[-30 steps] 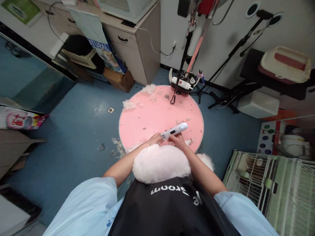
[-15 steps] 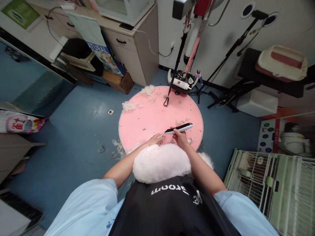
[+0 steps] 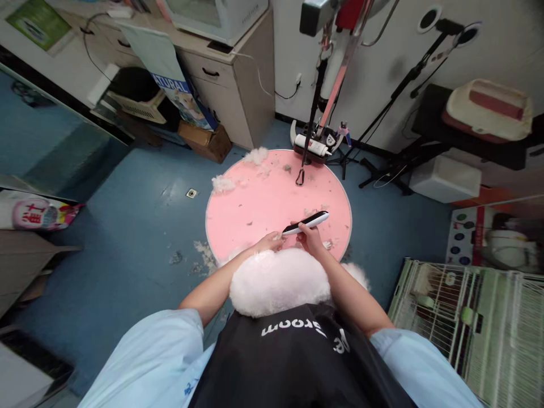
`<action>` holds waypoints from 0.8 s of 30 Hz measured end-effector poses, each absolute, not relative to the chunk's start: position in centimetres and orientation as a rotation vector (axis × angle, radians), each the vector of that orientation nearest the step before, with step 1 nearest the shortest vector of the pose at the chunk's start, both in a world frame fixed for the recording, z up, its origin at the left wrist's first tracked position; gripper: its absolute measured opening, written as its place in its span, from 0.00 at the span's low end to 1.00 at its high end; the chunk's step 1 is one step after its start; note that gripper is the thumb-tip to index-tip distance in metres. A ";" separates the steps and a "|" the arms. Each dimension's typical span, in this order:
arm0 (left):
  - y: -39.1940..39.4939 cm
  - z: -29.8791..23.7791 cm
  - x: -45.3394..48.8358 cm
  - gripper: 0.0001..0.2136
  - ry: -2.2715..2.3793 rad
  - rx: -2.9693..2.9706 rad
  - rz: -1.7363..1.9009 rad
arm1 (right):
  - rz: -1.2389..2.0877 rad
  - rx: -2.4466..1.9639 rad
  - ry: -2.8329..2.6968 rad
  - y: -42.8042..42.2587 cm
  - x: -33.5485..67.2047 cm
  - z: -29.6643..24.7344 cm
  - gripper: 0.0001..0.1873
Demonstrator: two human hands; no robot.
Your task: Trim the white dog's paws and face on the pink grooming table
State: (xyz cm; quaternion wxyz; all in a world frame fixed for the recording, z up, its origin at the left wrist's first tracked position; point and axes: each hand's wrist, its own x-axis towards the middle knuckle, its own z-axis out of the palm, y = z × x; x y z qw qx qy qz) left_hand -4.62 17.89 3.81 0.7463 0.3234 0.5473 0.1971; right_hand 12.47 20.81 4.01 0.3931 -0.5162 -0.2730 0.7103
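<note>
Right hand (image 3: pixel 311 239) grips the clipper (image 3: pixel 313 220), tip beside left hand (image 3: pixel 272 241), whose grasp I cannot tell; clipper's black side shows, unlike a second ago.

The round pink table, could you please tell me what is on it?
Fur clumps lie scattered; the white furry body covers the near side of the table, hiding whatever's there.

Left hand (image 3: pixel 271 241) was too tiny to read its grip, and the bottom edge chopped the apron (image 3: pixel 297 362).

Clipper (image 3: pixel 315 219) black and white; fur (image 3: pixel 280 283) white; round table (image 3: pixel 259 204) pink, pale-rimmed; apron (image 3: pixel 297 362) black, white-lettered; floor (image 3: pixel 140 243) blue.
</note>
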 end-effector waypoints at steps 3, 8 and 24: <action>17.8 3.4 -4.8 0.09 1.248 0.723 0.399 | 1.767 -1.318 -0.806 20.7 12.3 4.4 0.14; 17.7 2.9 -5.3 0.11 1.326 0.774 0.349 | 1.698 -1.287 -1.023 20.0 11.5 6.1 0.13; 17.1 3.9 -5.6 0.14 1.431 0.773 0.588 | 1.553 -1.557 -0.828 20.7 12.2 5.2 0.16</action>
